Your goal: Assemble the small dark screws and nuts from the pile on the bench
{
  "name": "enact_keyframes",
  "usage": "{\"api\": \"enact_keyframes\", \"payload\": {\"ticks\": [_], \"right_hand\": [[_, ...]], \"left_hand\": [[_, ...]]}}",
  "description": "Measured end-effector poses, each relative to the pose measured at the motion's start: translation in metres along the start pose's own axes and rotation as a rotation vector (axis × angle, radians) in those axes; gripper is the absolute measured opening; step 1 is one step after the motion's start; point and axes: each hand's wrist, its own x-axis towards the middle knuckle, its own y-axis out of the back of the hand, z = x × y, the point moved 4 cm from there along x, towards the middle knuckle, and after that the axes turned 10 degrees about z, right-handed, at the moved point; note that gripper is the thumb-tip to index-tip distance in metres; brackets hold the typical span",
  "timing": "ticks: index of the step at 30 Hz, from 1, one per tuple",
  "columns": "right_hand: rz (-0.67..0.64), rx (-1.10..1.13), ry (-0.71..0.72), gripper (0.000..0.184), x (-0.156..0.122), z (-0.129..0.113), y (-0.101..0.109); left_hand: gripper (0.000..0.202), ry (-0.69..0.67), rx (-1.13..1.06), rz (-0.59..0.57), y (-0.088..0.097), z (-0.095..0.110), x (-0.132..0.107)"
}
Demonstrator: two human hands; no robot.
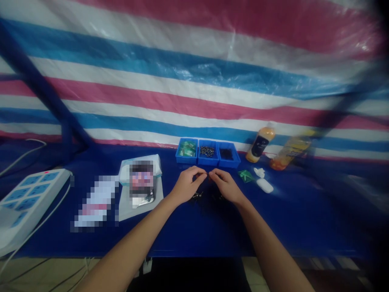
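Note:
My left hand [189, 184] and my right hand [226, 184] meet fingertip to fingertip over the middle of the blue table. Both are pinched closed, and whatever sits between the fingers is too small to make out. Under my left hand lies a small heap of shiny metal pieces [197, 196]. A dark heap of small black pieces [218, 197] is partly hidden below my right hand. Just beyond my hands stand three blue bins: one with green-and-clear packets [187, 149], one with small metal pieces [207, 151], one with black pieces [226, 154].
To the right are a green packet [245, 175], a white case [264, 185] and two drink bottles, one dark-labelled [260, 144], one yellow [291, 151]. A white pouch [123, 209], a blurred-out sheet [97, 202] and a power strip [33, 198] with cables lie left. Striped sheeting [182, 101] hangs behind.

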Motion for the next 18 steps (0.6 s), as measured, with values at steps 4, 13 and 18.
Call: {"api": "enact_keyframes", "payload": {"ticks": [4, 13, 18], "right_hand": [[0.182, 0.080, -0.124, 0.040, 0.008, 0.022, 0.011], [0.377, 0.048, -0.089, 0.058, 0.011, 0.028, 0.024], [0.350, -0.023, -0.083, 0.041, 0.010, 0.031, 0.023]], "left_hand": [[0.030, 0.059, 0.010, 0.046, 0.002, -0.004, -0.001], [0.028, 0.037, 0.064, 0.003, -0.001, -0.006, -0.001], [0.022, 0.034, 0.127, 0.007, -0.002, -0.014, 0.000]]}}
